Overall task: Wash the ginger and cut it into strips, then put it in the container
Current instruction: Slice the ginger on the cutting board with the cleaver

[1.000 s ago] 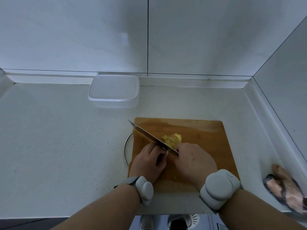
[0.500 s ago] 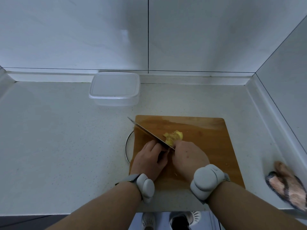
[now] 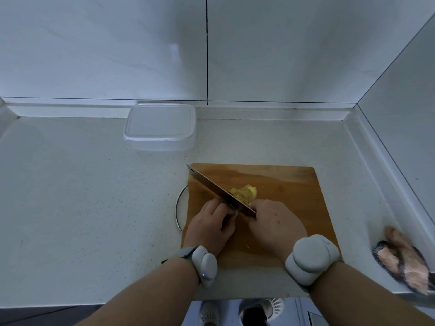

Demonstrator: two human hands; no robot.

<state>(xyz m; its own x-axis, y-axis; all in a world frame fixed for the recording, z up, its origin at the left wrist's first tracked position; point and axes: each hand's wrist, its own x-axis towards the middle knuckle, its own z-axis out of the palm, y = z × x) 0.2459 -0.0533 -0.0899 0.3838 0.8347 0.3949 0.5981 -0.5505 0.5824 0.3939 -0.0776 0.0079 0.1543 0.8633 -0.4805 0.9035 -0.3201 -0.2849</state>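
Right hand (image 3: 274,225) grips the knife (image 3: 219,192), blade angled toward the cutting board's (image 3: 294,184) far-left corner. Yellow ginger (image 3: 244,192) lies just right of it; left hand (image 3: 211,228) curls over a piece.

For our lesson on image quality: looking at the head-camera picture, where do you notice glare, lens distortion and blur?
Head view: a soft patch of glare sits on the wall tile; the wide lens bends the counter edge and the wall corners; lighting is dim and bluish; the cloth at the right border is smeared, while the knife and ginger are fairly sharp.
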